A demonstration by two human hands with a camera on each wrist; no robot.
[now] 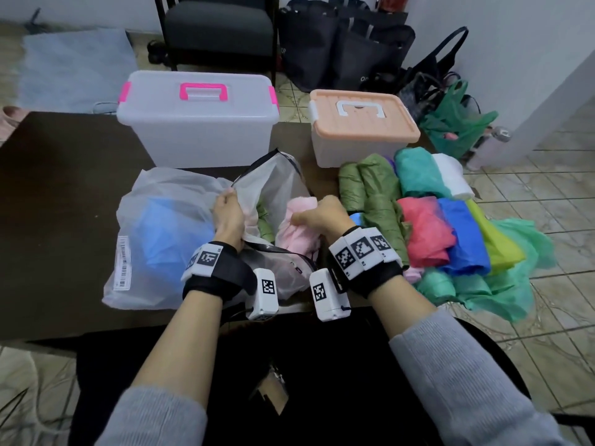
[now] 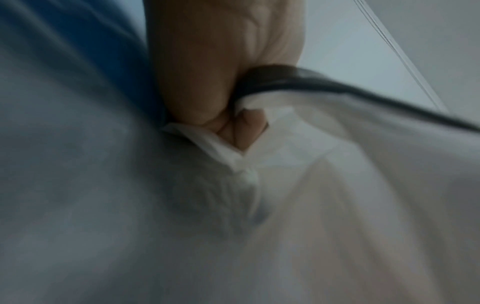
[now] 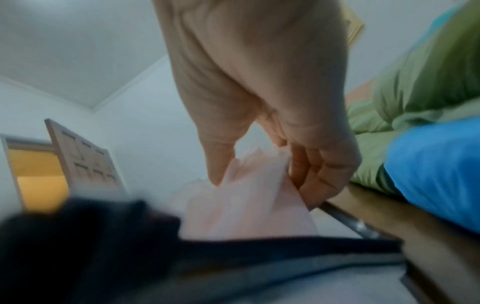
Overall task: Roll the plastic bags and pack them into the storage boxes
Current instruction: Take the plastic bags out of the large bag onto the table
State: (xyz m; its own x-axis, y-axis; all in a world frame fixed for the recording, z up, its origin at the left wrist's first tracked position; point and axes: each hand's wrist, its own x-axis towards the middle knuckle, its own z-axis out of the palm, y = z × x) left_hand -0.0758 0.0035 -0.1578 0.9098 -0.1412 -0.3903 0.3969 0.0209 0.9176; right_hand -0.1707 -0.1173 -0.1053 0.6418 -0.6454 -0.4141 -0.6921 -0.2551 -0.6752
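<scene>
A frosted zip bag with a black edge (image 1: 273, 185) lies open on the dark table (image 1: 64, 175). My left hand (image 1: 227, 214) grips its rim, and the left wrist view shows the fingers (image 2: 241, 129) curled on the white plastic and black edge (image 2: 298, 78). My right hand (image 1: 317, 217) pinches a pale pink plastic bag (image 1: 296, 233) at the zip bag's mouth; the same pink bag (image 3: 249, 197) shows between thumb and fingers. Rolled green bags (image 1: 373, 194) and folded red (image 1: 425, 230), blue (image 1: 463, 236) and yellow ones lie to the right. Two storage boxes stand behind, both lidded.
The clear box with pink handle (image 1: 196, 123) stands at back centre, the peach-lidded box (image 1: 363, 127) at back right. A white bag with blue contents (image 1: 161, 236) lies left. A chair (image 1: 219, 27) and dark bags (image 1: 347, 43) are beyond the table.
</scene>
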